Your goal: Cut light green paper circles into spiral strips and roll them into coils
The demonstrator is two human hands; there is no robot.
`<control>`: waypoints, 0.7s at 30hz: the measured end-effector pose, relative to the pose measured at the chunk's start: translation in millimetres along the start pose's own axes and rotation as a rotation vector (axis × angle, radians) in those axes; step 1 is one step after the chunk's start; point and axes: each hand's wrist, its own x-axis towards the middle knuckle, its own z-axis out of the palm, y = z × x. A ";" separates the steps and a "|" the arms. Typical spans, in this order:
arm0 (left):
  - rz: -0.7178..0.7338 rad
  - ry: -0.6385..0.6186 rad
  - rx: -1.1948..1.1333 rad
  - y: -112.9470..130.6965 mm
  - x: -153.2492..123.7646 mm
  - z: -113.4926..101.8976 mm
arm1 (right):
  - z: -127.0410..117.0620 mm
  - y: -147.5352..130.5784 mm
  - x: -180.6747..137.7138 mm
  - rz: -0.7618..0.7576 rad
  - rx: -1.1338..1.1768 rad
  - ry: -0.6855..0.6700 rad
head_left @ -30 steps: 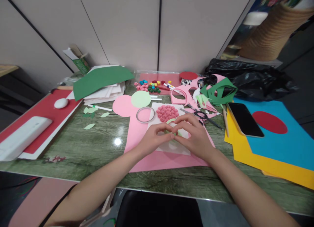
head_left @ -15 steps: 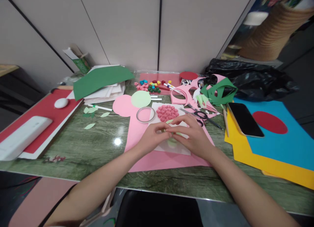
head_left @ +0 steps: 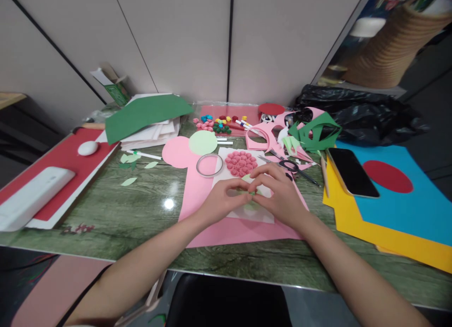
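Observation:
My left hand (head_left: 226,199) and my right hand (head_left: 281,191) meet over a white paper sheet (head_left: 263,216), thumbs and fingertips pinched together. Between them shows a small green paper piece (head_left: 252,193), mostly covered by the fingers. Just beyond the hands, a round cluster of pink rolled-paper coils (head_left: 241,163) lies on the white sheet. Parts of light green paper (head_left: 247,178) show below the cluster, partly hidden by my hands. Under the white sheet is a larger pink sheet (head_left: 212,235). A clear ring-shaped roll of tape (head_left: 197,169) rests at the upper left of the white sheet.
Scissors (head_left: 289,165) and pink and green paper scraps (head_left: 314,131) lie right of the cluster. Farther right are a phone (head_left: 353,171) and blue and yellow sheets (head_left: 388,219). Cut leaves (head_left: 129,181) lie left. Coloured paper coils (head_left: 221,124) sit at the back.
My fingertips have shifted slightly right and toward me, and the right fingers are more bent. A green bit now shows between the fingertips. The things around have stayed put.

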 end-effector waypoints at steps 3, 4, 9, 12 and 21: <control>-0.001 -0.019 0.000 -0.4 0.2 1.8 | 1.6 -1.2 0.5 -0.004 0.017 -0.001; -0.005 -0.019 0.003 -0.5 0.3 2.2 | 2.0 -1.5 0.6 -0.005 0.021 -0.003; -0.038 0.024 -0.004 -0.5 0.7 2.1 | 1.9 -2.7 0.2 -0.003 0.028 -0.009; -0.062 0.054 -0.078 0.4 1.2 1.0 | -0.6 -2.8 0.0 -0.021 0.019 -0.007; -0.040 0.039 -0.162 -1.7 2.8 -1.6 | -3.9 3.8 -0.1 -0.128 -0.006 -0.066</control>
